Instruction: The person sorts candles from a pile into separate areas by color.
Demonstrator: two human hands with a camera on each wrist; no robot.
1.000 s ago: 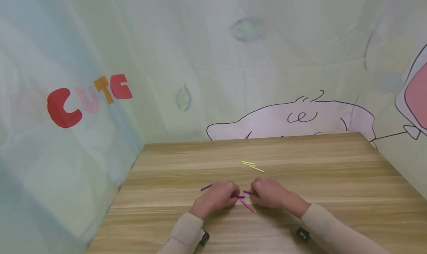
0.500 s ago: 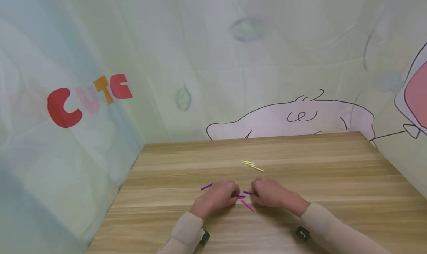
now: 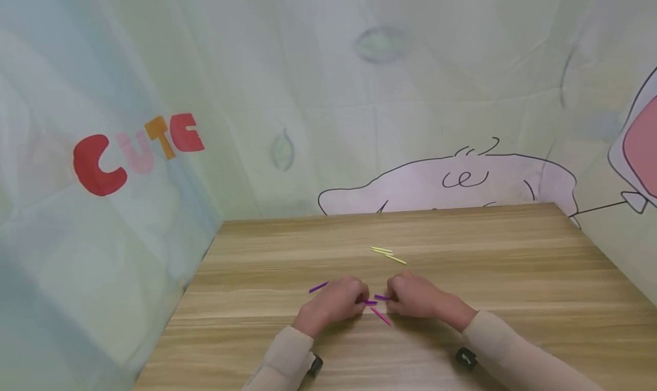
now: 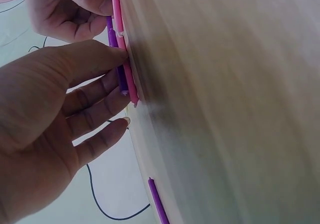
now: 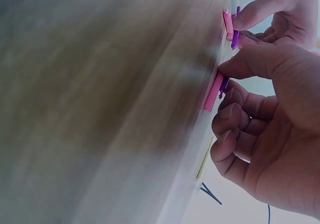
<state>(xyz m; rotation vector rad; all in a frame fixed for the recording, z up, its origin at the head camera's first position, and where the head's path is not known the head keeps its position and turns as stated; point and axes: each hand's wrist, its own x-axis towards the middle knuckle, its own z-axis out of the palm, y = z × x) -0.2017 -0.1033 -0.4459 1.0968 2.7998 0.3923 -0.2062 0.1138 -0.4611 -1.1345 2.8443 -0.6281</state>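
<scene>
Left hand (image 3: 341,300) pinches a thin purple candle (image 3: 370,303) between thumb and curled fingers, low over the table. A pink candle (image 4: 131,81) lies alongside it in the left wrist view; whether it is gripped too, I cannot tell. Across a small gap, the right hand (image 3: 413,297) pinches another purple candle (image 3: 381,296), its end pointing toward the left hand. Between the hands, a pink candle (image 3: 380,316) lies slantwise on the wood. The right wrist view has this pink candle (image 5: 214,91) just in front of the right fingertips. Fingers partly hide both purple candles.
Beyond the hands, several yellow candles (image 3: 388,255) lie on the wooden table (image 3: 462,237). A loose purple candle (image 3: 318,287) rests left of the left hand. Printed cloth (image 3: 308,94) hangs behind the table and along its left side.
</scene>
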